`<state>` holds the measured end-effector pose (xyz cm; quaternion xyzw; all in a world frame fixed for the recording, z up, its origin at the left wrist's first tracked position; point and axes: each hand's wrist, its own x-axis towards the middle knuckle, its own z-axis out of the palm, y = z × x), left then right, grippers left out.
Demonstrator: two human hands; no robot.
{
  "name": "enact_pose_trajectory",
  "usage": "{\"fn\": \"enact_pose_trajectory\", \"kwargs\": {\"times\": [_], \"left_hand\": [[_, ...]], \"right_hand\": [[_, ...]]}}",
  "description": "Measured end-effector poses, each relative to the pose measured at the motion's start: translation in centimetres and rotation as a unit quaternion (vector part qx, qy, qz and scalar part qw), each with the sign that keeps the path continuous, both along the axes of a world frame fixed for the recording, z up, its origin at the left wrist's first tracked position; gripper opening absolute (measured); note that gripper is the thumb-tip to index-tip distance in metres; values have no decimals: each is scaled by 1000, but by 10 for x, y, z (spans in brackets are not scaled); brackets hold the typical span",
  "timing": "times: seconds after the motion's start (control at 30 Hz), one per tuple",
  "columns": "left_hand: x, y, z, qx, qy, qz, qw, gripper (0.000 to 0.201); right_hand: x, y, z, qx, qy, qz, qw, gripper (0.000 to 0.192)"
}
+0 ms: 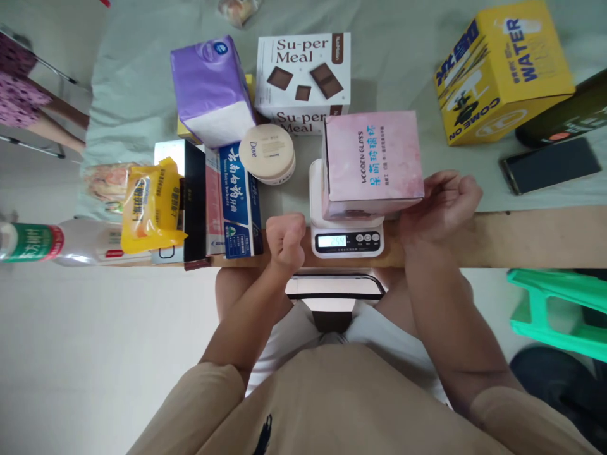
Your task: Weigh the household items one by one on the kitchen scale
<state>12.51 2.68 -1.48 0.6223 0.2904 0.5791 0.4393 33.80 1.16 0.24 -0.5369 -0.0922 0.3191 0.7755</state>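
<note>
A pink "Wooden Glass" box (372, 158) rests on a white kitchen scale (318, 205), whose lit display appears to read 254. My left hand (286, 241) is closed in a fist at the table's front edge, between the scale and a blue toothpaste box (239, 205). Nothing shows in it. On the other side, my right hand (443, 199) lies close against the pink box's right side, its fingers loosely curled with nothing visible in them. Whether it touches the box I cannot tell.
Left are a Dove jar (268, 151), purple tissue pack (208, 85), yellow packet (152, 205) and plastic bottle (80, 242). Behind stands a Su-per Meal box (303, 72). Right are a yellow box (502, 76), dark bottle (569, 114), phone (550, 165) and green stool (559, 309).
</note>
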Motion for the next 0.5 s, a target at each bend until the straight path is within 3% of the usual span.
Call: {"fn": "enact_pose_trajectory", "kwargs": {"times": [0.07,0.2,0.37,0.5], "left_hand": [[0,-1,-2,-10,0,2,1000,69],[-1,-4,-4,-22,17,-4,1000,68],[-1,-5,-7,-16,19,-4,1000,69],[-1,-7,-9,-58,33,47,997,71]], "right_hand": [[-3,0,0,27,-19,-21,999,40],[-8,-2,0,23,-57,3,998,26],[-9,-3,-1,14,-95,4,995,27],[-7,-3,-4,37,-102,-5,994,29]]}}
